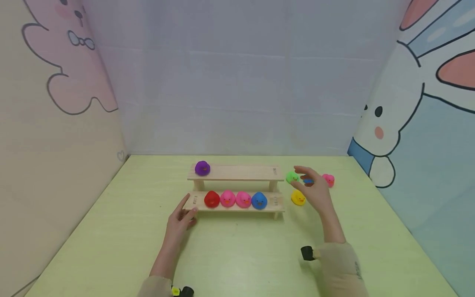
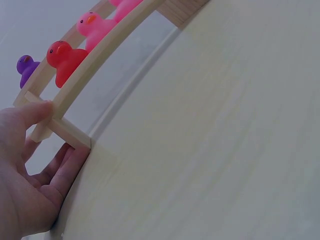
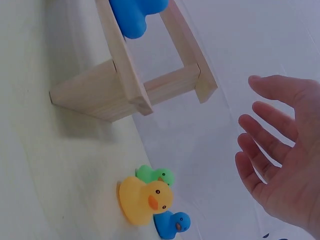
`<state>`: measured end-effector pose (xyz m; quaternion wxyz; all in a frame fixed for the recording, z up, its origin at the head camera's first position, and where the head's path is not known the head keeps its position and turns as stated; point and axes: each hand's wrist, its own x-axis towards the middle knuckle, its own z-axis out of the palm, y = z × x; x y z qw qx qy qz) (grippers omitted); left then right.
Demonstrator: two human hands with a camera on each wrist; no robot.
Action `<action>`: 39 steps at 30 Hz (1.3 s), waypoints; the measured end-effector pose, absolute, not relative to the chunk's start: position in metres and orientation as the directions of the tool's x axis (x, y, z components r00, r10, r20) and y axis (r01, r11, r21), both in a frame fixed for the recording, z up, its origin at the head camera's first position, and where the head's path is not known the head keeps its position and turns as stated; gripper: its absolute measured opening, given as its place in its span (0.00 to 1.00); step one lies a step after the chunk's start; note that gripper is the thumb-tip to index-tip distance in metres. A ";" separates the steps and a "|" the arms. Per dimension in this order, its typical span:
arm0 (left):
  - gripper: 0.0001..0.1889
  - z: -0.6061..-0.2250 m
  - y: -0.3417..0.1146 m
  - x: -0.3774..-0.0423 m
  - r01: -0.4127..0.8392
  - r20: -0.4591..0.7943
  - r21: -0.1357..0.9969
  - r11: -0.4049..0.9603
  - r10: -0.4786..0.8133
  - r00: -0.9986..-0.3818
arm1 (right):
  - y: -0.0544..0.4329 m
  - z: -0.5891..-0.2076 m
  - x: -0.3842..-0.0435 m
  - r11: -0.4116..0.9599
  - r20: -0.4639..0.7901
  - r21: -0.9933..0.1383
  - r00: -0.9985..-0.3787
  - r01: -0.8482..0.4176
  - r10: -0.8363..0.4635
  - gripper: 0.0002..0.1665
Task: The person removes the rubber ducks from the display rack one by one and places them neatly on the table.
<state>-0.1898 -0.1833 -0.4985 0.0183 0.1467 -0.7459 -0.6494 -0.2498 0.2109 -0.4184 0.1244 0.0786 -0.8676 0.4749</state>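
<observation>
A two-step wooden rack stands on the table. My left hand grips the left end of its lower step, thumb on the board and fingers by the leg. On that step sit a red rubber duck, two pink ducks and a blue duck. A purple duck occupies the upper step's left end. Right of the rack, my right hand hovers with spread fingers, holding nothing. Near it are a green duck, a yellow duck and a second blue duck, partly covered in the head view.
Another pink duck stands farther right on the pale yellow-green table. A plain hanging cloth closes off the back. Side panels with cartoon animals flank the table.
</observation>
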 end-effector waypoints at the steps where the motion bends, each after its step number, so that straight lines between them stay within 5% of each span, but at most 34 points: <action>1: 0.33 -0.499 -0.183 -0.190 -0.195 -0.163 0.974 0.115 -0.242 -0.957 | 0.208 -0.417 -0.250 0.526 0.307 -0.807 -0.952 -0.268 -0.015 0.28; 15: 0.33 -0.499 -0.184 -0.190 -0.176 -0.146 0.978 0.112 -0.234 -0.961 | 0.161 -0.374 -0.237 0.421 0.410 -0.825 -0.912 -0.376 -0.011 0.25; 39: 0.33 -0.500 -0.184 -0.188 -0.146 -0.117 0.983 0.112 -0.236 -0.965 | 0.099 -0.384 -0.283 0.247 0.506 -0.816 -0.852 -0.523 -0.135 0.28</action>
